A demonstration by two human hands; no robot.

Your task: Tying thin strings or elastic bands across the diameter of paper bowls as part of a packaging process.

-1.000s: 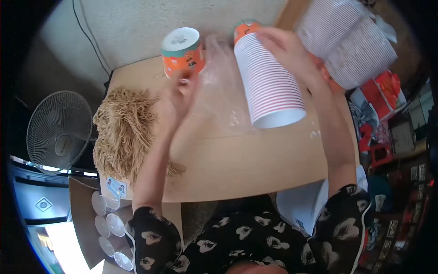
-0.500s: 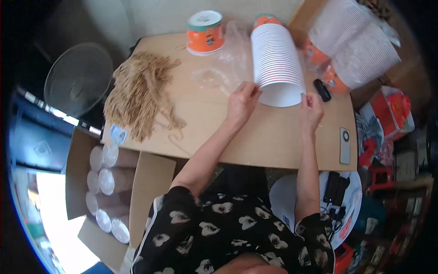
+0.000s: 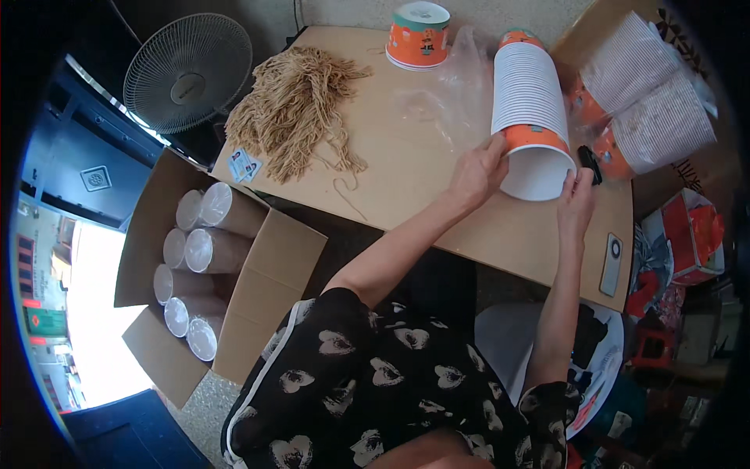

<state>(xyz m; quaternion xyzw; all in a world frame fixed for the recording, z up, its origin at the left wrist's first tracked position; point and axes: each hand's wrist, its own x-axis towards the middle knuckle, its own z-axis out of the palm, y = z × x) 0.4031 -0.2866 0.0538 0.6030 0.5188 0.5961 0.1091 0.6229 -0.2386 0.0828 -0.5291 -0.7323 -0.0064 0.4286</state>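
Observation:
A long nested stack of orange and white paper cups [image 3: 529,102] lies on its side on the wooden table [image 3: 406,180], its open mouth toward me. My left hand [image 3: 478,170] grips the left rim of the end cup [image 3: 537,160], thumb along its orange wall. My right hand [image 3: 576,195] pinches the right rim of the same cup. A crumpled clear plastic sleeve [image 3: 449,94] lies on the table just left of the stack.
A single upright orange cup [image 3: 419,35] stands at the table's far edge. A heap of tan cord [image 3: 293,105] covers the left end. More bagged cup stacks [image 3: 652,102] lie at right. A remote [image 3: 611,263] lies nearby. An open cardboard box [image 3: 211,273] with wrapped stacks and a fan [image 3: 187,72] are on the floor.
The cup stack went from held up in my right hand to lying on the table. Both hands have come to the rim of its end cup.

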